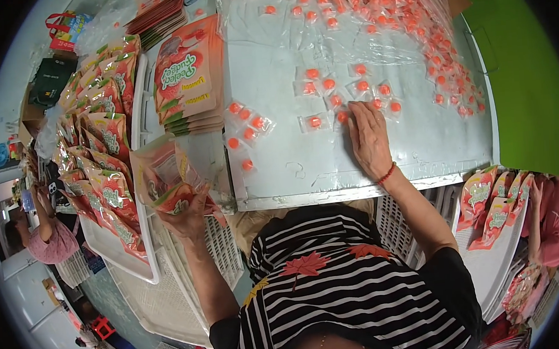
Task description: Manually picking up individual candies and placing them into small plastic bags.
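Left hand: the left hand (186,218) is closed around the lower end of a pouch (163,175), fingers wrapped over its bottom corner, held just off the left edge of the worktop (279,174).

Pouch, direction: its long axis runs roughly from the hand up and away, tilted a little to the left; the mouth end points away from the person, and the sides bulge apart there.

Pouch, look: a flat, glossy stand-up bag in pink and orange with green lettering, a paler patch on the facing side, creased where the hand grips it.

Right hand: the right hand (368,137) lies palm down and flat on the worktop, fingers stretched forward, fingertips touching a small wrapped sweet (342,116); it grips nothing. A red bead bracelet (387,173) circles the wrist.

Wrapped sweets: each is an orange-red round piece in a clear square wrapper. A loose group (344,87) lies just ahead of the right fingers, a smaller cluster (245,122) sits to the left near the worktop's edge, and a dense heap (372,9) covers the far side.

Stack of pouches: a pile of the same empty bags (187,78) lies flat at the far left of the worktop, printed face up.

White tray: a long tray (139,106) to the left holds overlapping rows of the pink pouches.

Others: a person in a pink top (50,243) stands at far left; another sleeve (554,221) shows at far right beside more pouches (493,209).
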Action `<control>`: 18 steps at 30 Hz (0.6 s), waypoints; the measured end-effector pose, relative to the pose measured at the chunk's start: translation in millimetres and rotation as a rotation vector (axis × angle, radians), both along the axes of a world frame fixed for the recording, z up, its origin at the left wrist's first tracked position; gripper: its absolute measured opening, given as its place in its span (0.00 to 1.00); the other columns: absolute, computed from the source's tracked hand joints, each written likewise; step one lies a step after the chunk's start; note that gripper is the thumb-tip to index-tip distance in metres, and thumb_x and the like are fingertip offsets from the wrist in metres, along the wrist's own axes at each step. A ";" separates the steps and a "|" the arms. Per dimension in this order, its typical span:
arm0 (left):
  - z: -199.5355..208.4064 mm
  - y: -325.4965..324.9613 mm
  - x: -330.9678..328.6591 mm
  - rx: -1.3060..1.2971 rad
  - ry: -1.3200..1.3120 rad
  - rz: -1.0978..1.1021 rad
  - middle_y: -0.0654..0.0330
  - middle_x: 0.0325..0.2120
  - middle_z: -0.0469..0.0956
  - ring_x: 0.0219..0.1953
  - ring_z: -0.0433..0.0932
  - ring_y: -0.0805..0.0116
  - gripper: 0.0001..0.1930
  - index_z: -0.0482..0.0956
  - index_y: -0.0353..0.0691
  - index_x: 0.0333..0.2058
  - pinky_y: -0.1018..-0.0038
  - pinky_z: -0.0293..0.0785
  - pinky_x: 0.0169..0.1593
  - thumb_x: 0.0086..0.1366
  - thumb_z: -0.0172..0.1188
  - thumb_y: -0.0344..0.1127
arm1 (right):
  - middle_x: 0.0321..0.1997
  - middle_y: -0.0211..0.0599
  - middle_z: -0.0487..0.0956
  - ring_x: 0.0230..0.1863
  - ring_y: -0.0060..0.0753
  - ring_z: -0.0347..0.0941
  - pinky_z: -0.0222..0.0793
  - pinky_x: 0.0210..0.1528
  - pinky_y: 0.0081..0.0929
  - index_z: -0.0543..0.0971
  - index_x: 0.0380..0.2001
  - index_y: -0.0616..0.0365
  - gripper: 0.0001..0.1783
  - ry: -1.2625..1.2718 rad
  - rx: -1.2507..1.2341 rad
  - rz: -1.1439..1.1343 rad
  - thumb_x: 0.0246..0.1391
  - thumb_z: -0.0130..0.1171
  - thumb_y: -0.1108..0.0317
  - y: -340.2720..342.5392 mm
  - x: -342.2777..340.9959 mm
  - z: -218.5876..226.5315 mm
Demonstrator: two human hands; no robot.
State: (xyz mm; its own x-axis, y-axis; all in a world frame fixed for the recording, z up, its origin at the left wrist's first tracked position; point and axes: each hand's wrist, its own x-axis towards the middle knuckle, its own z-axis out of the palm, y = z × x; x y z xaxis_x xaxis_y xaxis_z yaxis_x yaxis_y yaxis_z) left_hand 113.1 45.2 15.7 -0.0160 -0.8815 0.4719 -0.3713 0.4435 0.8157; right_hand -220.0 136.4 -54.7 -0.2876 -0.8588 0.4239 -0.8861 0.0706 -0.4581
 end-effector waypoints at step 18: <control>-5.2 -0.6 1.5 -0.044 -0.104 0.035 0.59 0.25 0.75 0.26 0.73 0.69 0.25 0.71 0.32 0.36 0.75 0.73 0.36 0.39 0.76 0.27 | 0.59 0.50 0.64 0.59 0.57 0.58 0.56 0.58 0.45 0.68 0.52 0.61 0.25 0.006 -0.041 0.080 0.54 0.55 0.61 -74.5 17.7 0.1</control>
State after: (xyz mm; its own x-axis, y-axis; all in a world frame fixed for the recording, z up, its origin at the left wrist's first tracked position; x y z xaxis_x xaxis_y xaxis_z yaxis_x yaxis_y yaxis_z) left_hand 114.5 44.6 10.5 -0.0363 -0.8609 0.5074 -0.4689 0.4631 0.7521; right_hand -202.3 61.9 -54.6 -0.2158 -0.8606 0.4612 -0.8911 -0.0195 -0.4534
